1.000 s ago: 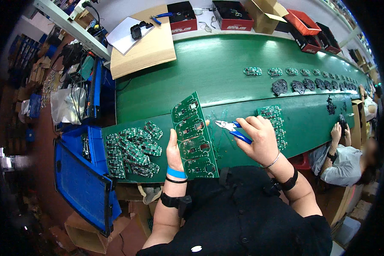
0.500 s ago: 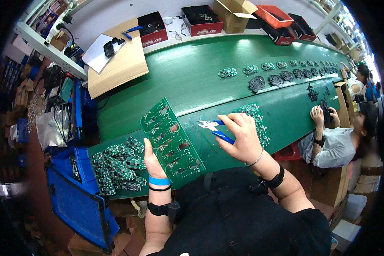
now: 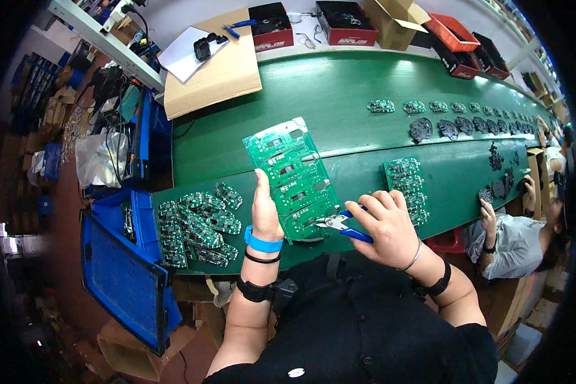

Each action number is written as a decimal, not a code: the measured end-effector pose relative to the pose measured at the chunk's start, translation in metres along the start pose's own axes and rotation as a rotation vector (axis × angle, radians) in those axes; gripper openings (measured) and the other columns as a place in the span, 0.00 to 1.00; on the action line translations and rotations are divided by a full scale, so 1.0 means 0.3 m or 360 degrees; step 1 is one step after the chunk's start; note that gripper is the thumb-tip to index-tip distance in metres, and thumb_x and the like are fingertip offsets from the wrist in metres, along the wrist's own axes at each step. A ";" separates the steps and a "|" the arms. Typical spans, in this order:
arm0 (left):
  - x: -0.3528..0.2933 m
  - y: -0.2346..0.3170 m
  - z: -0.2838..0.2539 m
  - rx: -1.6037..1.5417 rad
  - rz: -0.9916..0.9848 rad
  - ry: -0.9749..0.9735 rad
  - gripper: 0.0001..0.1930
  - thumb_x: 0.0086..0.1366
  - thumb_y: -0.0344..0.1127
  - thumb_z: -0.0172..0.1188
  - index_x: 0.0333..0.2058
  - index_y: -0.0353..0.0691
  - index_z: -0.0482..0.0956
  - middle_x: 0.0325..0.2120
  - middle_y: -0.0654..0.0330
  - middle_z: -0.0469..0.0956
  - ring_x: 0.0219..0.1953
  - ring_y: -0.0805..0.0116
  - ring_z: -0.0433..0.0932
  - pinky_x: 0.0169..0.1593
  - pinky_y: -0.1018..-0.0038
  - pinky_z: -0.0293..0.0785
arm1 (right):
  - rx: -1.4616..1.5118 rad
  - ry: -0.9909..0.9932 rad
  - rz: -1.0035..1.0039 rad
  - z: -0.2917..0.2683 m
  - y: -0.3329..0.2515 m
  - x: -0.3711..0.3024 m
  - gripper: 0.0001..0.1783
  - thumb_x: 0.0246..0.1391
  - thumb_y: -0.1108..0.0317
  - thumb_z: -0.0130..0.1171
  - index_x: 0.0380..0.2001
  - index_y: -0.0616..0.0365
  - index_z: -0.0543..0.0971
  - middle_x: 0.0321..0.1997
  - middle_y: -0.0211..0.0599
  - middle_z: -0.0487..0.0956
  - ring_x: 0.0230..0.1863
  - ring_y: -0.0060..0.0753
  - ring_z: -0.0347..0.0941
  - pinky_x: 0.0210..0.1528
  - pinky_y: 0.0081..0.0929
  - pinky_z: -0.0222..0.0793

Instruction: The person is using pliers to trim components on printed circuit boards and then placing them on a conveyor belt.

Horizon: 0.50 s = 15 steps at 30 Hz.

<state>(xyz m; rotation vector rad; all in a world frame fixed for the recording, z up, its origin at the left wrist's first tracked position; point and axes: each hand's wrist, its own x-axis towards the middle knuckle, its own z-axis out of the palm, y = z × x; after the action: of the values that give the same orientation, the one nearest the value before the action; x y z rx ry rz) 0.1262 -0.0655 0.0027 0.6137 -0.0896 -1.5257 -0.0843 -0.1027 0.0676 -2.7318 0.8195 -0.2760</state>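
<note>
A green printed circuit board panel (image 3: 291, 182) stands tilted over the bench, gripped along its left edge by my left hand (image 3: 264, 208). The fingers behind the panel are hidden. My right hand (image 3: 387, 230) is wrapped round blue-handled wire cutters (image 3: 355, 229). Their metal jaws are at the panel's lower right part; whether they touch it I cannot tell. To the left lies a pile of populated circuit boards (image 3: 198, 224). Right of the panel, another circuit board panel (image 3: 406, 189) lies on the green bench.
A row of small circuit boards (image 3: 414, 107) and a row of black plastic housings (image 3: 448, 129) run along the green bench (image 3: 237, 150). Blue crates (image 3: 125, 272) stand at the left. Cardboard (image 3: 217, 77) lies at the back. A co-worker (image 3: 512, 237) handles black parts at the right.
The cutters have come down from the panel's upper right side to its lower right part. The panel's face has turned and brightened. The whole view has shifted, with the bench scene further right.
</note>
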 end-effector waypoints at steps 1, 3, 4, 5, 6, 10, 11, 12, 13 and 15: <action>-0.004 0.004 0.005 -0.0022 -0.0009 -0.0073 0.33 0.64 0.59 0.27 0.55 0.37 0.58 0.49 0.48 0.66 0.48 0.52 0.70 0.49 0.54 0.69 | 0.0005 -0.0003 -0.0004 0.003 -0.004 0.005 0.28 0.33 0.60 0.61 0.43 0.56 0.70 0.38 0.36 0.68 0.40 0.37 0.63 0.44 0.36 0.54; -0.008 0.009 0.009 -0.0046 -0.0017 -0.0141 0.32 0.65 0.59 0.27 0.55 0.37 0.58 0.49 0.48 0.66 0.48 0.52 0.70 0.49 0.55 0.69 | -0.0029 0.0026 -0.0016 0.007 -0.010 0.013 0.28 0.34 0.60 0.61 0.43 0.57 0.70 0.37 0.36 0.68 0.40 0.37 0.63 0.44 0.36 0.55; -0.010 0.010 0.010 -0.0043 0.0001 -0.0142 0.32 0.65 0.58 0.27 0.55 0.36 0.58 0.49 0.48 0.66 0.48 0.52 0.70 0.49 0.55 0.70 | -0.0027 0.0023 -0.0020 0.009 -0.012 0.015 0.28 0.34 0.60 0.61 0.43 0.57 0.70 0.37 0.36 0.68 0.40 0.37 0.63 0.44 0.36 0.55; -0.011 0.011 0.010 -0.0039 0.0018 -0.0143 0.32 0.65 0.58 0.27 0.54 0.36 0.58 0.49 0.48 0.67 0.48 0.53 0.71 0.48 0.55 0.70 | -0.0043 0.0016 -0.0024 0.011 -0.015 0.018 0.28 0.33 0.60 0.61 0.43 0.57 0.70 0.37 0.36 0.68 0.40 0.37 0.63 0.44 0.36 0.55; -0.011 0.011 0.007 -0.0042 0.0020 -0.0139 0.32 0.65 0.58 0.27 0.54 0.36 0.58 0.49 0.48 0.67 0.48 0.53 0.71 0.48 0.55 0.70 | -0.0060 0.0009 -0.0027 0.012 -0.017 0.021 0.29 0.33 0.60 0.61 0.43 0.57 0.70 0.37 0.36 0.68 0.39 0.37 0.63 0.43 0.36 0.55; -0.006 0.010 -0.002 0.0036 0.0038 -0.0066 0.32 0.65 0.58 0.27 0.54 0.36 0.58 0.48 0.48 0.68 0.47 0.53 0.71 0.48 0.56 0.71 | -0.0096 0.0000 -0.0034 0.013 -0.024 0.028 0.29 0.33 0.60 0.61 0.43 0.56 0.70 0.37 0.36 0.68 0.39 0.37 0.63 0.43 0.36 0.55; -0.005 0.010 -0.002 0.0045 0.0038 -0.0070 0.32 0.65 0.58 0.27 0.54 0.35 0.58 0.47 0.48 0.68 0.46 0.53 0.72 0.47 0.56 0.71 | -0.0101 -0.0045 -0.0015 0.011 -0.025 0.029 0.29 0.33 0.60 0.61 0.43 0.56 0.70 0.38 0.36 0.68 0.40 0.38 0.63 0.43 0.36 0.55; -0.004 0.011 -0.001 0.0042 0.0038 -0.0068 0.32 0.65 0.58 0.27 0.54 0.35 0.58 0.47 0.48 0.68 0.46 0.53 0.72 0.47 0.56 0.71 | -0.0106 -0.0089 0.0003 0.009 -0.027 0.030 0.29 0.32 0.60 0.61 0.43 0.56 0.70 0.39 0.37 0.68 0.41 0.39 0.63 0.44 0.35 0.55; -0.004 0.012 0.002 0.0060 0.0028 -0.0081 0.32 0.65 0.58 0.27 0.54 0.36 0.58 0.47 0.48 0.68 0.46 0.53 0.71 0.47 0.56 0.71 | -0.0106 -0.0092 0.0002 0.007 -0.028 0.030 0.29 0.32 0.60 0.61 0.43 0.56 0.70 0.39 0.37 0.68 0.41 0.39 0.63 0.44 0.35 0.55; -0.005 0.014 0.006 0.0076 0.0018 -0.0093 0.32 0.65 0.58 0.27 0.54 0.36 0.58 0.47 0.48 0.68 0.47 0.53 0.71 0.47 0.56 0.71 | -0.0155 -0.0099 -0.0003 0.005 -0.032 0.031 0.30 0.32 0.60 0.62 0.44 0.55 0.70 0.39 0.36 0.68 0.41 0.38 0.63 0.43 0.35 0.55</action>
<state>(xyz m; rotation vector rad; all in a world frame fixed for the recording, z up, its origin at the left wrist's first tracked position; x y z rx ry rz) 0.1290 -0.0648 0.0066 0.6060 -0.1744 -1.5340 -0.0712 -0.0999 0.0702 -2.8154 0.8345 -0.1548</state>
